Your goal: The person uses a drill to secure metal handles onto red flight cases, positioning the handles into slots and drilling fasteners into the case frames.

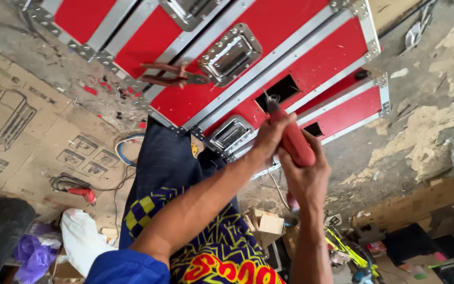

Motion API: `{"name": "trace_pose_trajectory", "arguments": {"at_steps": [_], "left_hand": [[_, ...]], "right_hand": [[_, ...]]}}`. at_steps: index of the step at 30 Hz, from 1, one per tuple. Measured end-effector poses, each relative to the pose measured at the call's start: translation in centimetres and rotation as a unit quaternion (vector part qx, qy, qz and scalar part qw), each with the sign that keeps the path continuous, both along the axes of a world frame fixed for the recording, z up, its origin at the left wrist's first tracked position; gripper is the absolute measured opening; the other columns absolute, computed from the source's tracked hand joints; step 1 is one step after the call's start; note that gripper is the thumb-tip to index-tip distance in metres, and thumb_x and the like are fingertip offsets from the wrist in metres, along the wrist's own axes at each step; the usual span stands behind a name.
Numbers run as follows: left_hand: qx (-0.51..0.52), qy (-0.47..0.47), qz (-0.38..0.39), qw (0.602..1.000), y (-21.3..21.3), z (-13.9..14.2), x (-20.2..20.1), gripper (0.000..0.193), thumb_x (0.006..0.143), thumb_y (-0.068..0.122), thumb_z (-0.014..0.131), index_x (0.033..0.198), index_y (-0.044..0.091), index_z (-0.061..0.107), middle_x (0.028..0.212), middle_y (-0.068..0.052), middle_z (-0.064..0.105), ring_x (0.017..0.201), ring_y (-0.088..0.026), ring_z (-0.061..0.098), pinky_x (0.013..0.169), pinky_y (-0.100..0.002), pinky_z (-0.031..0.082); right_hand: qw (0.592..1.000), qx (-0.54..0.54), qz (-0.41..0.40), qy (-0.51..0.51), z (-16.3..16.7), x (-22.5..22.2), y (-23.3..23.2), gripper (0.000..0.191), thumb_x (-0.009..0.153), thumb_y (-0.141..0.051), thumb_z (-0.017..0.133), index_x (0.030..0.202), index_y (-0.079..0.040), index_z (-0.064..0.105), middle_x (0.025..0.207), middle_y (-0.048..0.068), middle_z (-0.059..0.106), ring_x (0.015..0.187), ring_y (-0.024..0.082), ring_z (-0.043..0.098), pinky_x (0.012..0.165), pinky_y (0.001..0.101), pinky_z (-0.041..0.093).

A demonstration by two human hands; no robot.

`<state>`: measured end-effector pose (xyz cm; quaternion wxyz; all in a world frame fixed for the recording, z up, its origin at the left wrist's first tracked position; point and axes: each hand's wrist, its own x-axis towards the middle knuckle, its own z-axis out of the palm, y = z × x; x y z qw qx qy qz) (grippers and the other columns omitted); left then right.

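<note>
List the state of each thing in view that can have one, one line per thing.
Red case: shut, lying on the floor, two rectangular cutouts open.
Screwdriver: held by both hands, tip toward the upper cutout.
Left hand: wrapped on the screwdriver's upper part.
Right hand: gripping the red handle.
Pliers: lying on the case, untouched.
Drill: lying on cardboard, untouched.
</note>
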<state>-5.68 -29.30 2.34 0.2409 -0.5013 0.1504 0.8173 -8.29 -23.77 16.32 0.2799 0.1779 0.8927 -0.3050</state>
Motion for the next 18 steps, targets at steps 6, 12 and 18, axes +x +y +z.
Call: {"name": "trace_pose_trajectory", "arguments": {"at_steps": [6, 12, 18], "left_hand": [[-0.017, -0.021, 0.018, 0.999, -6.4, -2.3, -2.7, 0.036, 0.085, 0.036, 0.077, 0.104, 0.01, 0.061, 0.089, -0.003, 0.065, 0.076, -0.015, 0.065, 0.069, -0.034, 0.058], [-0.002, -0.039, -0.008, 0.999, -7.9, -3.4, -3.7, 0.036, 0.085, 0.038, 0.075, 0.103, 0.009, 0.062, 0.089, -0.004, 0.066, 0.075, -0.015, 0.066, 0.068, -0.034, 0.057], [0.045, -0.037, 0.019, 0.998, -9.0, -4.4, -4.2, 0.034, 0.086, 0.037, 0.073, 0.1, 0.008, 0.061, 0.087, -0.005, 0.065, 0.073, -0.016, 0.065, 0.068, -0.035, 0.058]], "right_hand": [[0.999, 0.037, -0.011, -0.004, -2.5, -2.0, -6.7, 0.056, 0.079, -0.027, 0.078, 0.131, -0.008, 0.066, 0.108, 0.016, 0.077, 0.096, 0.022, 0.077, 0.085, 0.0356, 0.06], [0.997, 0.07, 0.014, 0.01, -3.8, -3.1, -8.9, 0.057, 0.078, -0.03, 0.079, 0.129, -0.009, 0.068, 0.11, 0.017, 0.077, 0.099, 0.026, 0.076, 0.088, 0.0397, 0.059], [0.996, 0.089, 0.012, -0.026, -5.4, -3.8, -9.5, 0.06, 0.076, -0.033, 0.076, 0.131, -0.011, 0.066, 0.109, 0.017, 0.077, 0.096, 0.028, 0.077, 0.086, 0.0412, 0.06]]}}
